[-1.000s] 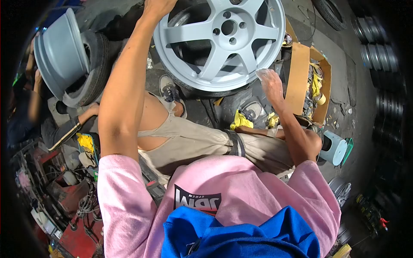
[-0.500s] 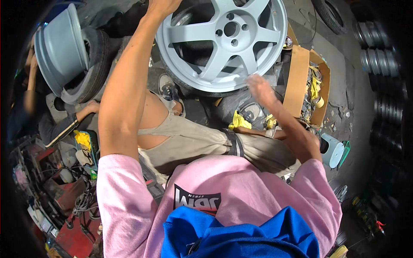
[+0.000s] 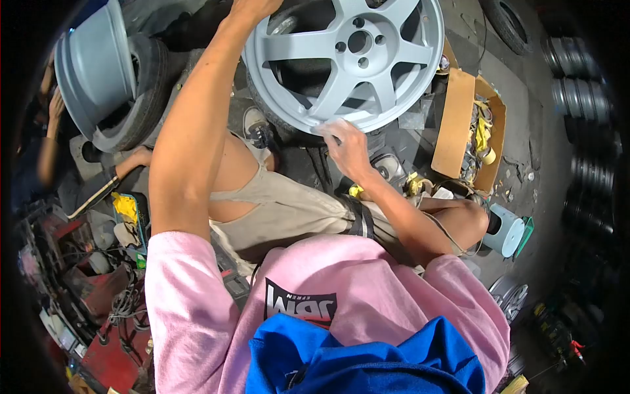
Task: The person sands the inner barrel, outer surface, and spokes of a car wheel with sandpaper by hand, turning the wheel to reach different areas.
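Observation:
A pale grey-blue spoked wheel rim (image 3: 335, 85) lies face up in front of me, with a tyre partly visible beneath it. My right hand (image 3: 348, 148) is at the rim's near edge, fingers closed on a small pale sheet (image 3: 325, 127) pressed against the lip. What the sheet is made of cannot be made out. At the top of the view my left hand (image 3: 257, 6) reaches to the rim's far left side; its fingers are cut off by the frame edge.
A cardboard box (image 3: 453, 125) of scraps and yellow pieces stands to the right. Another grey rim (image 3: 95, 72) leans on a tyre at the left, near another person's hand (image 3: 56, 105). A light-blue stool (image 3: 506, 231) and stacked rims (image 3: 581, 98) are farther right.
My right hand has swept leftward along the rim's near edge, from its lower right to its lower middle. My left arm has stayed nearly still.

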Motion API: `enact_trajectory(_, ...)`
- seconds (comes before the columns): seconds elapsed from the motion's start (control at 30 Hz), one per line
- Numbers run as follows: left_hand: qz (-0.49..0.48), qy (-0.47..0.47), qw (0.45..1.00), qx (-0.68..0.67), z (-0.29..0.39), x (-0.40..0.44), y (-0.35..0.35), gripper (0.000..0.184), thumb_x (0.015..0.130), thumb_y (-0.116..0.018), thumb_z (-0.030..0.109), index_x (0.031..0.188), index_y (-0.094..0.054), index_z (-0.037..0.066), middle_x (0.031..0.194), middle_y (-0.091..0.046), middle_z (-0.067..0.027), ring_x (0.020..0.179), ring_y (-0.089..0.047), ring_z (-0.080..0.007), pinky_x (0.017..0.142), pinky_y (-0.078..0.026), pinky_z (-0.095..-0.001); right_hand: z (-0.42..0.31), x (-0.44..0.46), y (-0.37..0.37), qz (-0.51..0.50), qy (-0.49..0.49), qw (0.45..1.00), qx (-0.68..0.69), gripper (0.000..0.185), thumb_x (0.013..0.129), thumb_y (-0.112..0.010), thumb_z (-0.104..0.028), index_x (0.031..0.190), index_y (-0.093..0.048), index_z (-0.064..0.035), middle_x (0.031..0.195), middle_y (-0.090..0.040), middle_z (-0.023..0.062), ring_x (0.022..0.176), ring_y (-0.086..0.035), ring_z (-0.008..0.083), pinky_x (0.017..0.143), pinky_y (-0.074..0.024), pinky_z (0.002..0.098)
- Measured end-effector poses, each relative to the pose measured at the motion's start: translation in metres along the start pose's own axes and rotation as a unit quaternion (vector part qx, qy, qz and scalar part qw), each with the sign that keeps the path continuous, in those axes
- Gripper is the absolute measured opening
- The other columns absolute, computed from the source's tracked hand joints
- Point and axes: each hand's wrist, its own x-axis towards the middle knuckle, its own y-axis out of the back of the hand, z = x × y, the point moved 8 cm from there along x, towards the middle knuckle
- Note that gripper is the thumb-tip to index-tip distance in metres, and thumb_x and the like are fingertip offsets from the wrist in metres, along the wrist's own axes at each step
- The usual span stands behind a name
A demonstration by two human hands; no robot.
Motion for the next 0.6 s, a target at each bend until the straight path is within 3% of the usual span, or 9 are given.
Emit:
enact_trajectory(0.03, -0.005, -0.004, 1.000, 0.001, -0.001, 0.001, -0.002, 0.046, 0.098, -0.063, 0.043, 0.101, -0.074, -0.002, 0.091, -0.069, -0.0311, 0.094, -0.066, -0.0504, 0.080, -0.050, -0.0531, 0.003, -0.001, 0.000, 0.004, -0.003, 1.000, 0.003, 0.029, 0.086, -0.067, 0.001, 0.113, -0.074, -0.0076, 0.103, -0.072, 0.0131, 0.100, -0.068, 0.0329, 0.088, -0.0563, 0.0439)
enact_trajectory(0.1, -0.017, -0.010, 1.000, 0.007, -0.002, 0.004, -0.005, 0.047, 0.097, -0.063, 0.043, 0.101, -0.074, -0.002, 0.091, -0.069, -0.0313, 0.094, -0.066, -0.0505, 0.080, -0.050, -0.0533, 0.004, -0.001, 0.006, -0.004, 0.095, 0.993, -0.070, 0.029, 0.086, -0.066, 0.002, 0.112, -0.075, -0.0065, 0.105, -0.072, 0.0139, 0.102, -0.068, 0.0330, 0.089, -0.0561, 0.0443)
enact_trajectory(0.13, -0.013, -0.010, 1.000, 0.006, 0.000, 0.005, -0.002, 0.047, 0.097, -0.063, 0.043, 0.101, -0.074, -0.002, 0.091, -0.069, -0.0313, 0.094, -0.066, -0.0505, 0.080, -0.050, -0.0533, 0.034, -0.012, 0.006, -0.023, 0.107, 0.979, -0.173, 0.028, 0.086, -0.065, 0.001, 0.112, -0.075, -0.0052, 0.110, -0.072, 0.0145, 0.105, -0.067, 0.0339, 0.092, -0.0555, 0.0446)
enact_trajectory(0.23, -0.021, 0.031, 0.999, 0.014, -0.001, -0.002, -0.001, 0.047, 0.097, -0.063, 0.043, 0.100, -0.074, -0.002, 0.092, -0.069, -0.0306, 0.095, -0.065, -0.0503, 0.080, -0.050, -0.0535, 0.104, -0.019, 0.049, -0.061, 0.063, 0.959, -0.270, 0.027, 0.087, -0.065, -0.001, 0.113, -0.074, -0.0040, 0.111, -0.072, 0.0150, 0.106, -0.067, 0.0345, 0.093, -0.0552, 0.0447)
enact_trajectory(0.37, -0.009, 0.001, 1.000, 0.009, 0.002, 0.001, -0.002, 0.047, 0.097, -0.062, 0.043, 0.098, -0.073, -0.004, 0.092, -0.069, -0.0309, 0.095, -0.065, -0.0504, 0.080, -0.050, -0.0542, 0.076, -0.016, 0.027, -0.061, 0.071, 0.966, -0.240, 0.027, 0.087, -0.066, -0.002, 0.112, -0.075, -0.0051, 0.111, -0.072, 0.0155, 0.105, -0.067, 0.0350, 0.093, -0.0558, 0.0446)
enact_trajectory(0.43, -0.018, 0.014, 0.999, 0.025, -0.002, 0.001, -0.003, 0.047, 0.097, -0.063, 0.042, 0.098, -0.073, -0.003, 0.092, -0.069, -0.0310, 0.094, -0.065, -0.0504, 0.080, -0.050, -0.0540, 0.020, -0.004, 0.003, -0.025, 0.012, 0.999, -0.046, 0.031, 0.085, -0.067, -0.001, 0.114, -0.075, -0.0068, 0.112, -0.072, 0.0161, 0.104, -0.067, 0.0366, 0.092, -0.0557, 0.0446)
enact_trajectory(0.53, -0.031, 0.016, 0.999, 0.005, 0.000, 0.001, -0.003, 0.046, 0.096, -0.063, 0.042, 0.097, -0.073, -0.003, 0.091, -0.069, -0.0313, 0.093, -0.065, -0.0505, 0.079, -0.050, -0.0540, -0.001, 0.005, 0.003, -0.026, 0.024, 0.999, 0.030, 0.034, 0.085, -0.064, 0.000, 0.115, -0.076, -0.0101, 0.111, -0.072, 0.0161, 0.102, -0.068, 0.0376, 0.091, -0.0553, 0.0447)
enact_trajectory(0.57, -0.032, 0.015, 0.999, 0.003, 0.002, 0.002, -0.003, 0.046, 0.096, -0.063, 0.042, 0.097, -0.073, -0.003, 0.091, -0.069, -0.0313, 0.093, -0.065, -0.0505, 0.079, -0.050, -0.0540, 0.016, -0.001, 0.008, -0.024, 0.024, 0.999, 0.029, 0.034, 0.085, -0.064, 0.000, 0.115, -0.076, -0.0101, 0.111, -0.072, 0.0161, 0.102, -0.068, 0.0376, 0.091, -0.0553, 0.0447)
enact_trajectory(0.6, -0.035, 0.008, 0.999, -0.005, 0.003, 0.001, -0.002, 0.046, 0.096, -0.063, 0.042, 0.096, -0.073, -0.003, 0.091, -0.069, -0.0313, 0.093, -0.066, -0.0505, 0.078, -0.049, -0.0543, 0.047, -0.010, 0.017, -0.033, 0.058, 0.992, -0.104, 0.034, 0.085, -0.062, 0.000, 0.114, -0.076, -0.0112, 0.110, -0.072, 0.0161, 0.101, -0.068, 0.0377, 0.090, -0.0550, 0.0448)
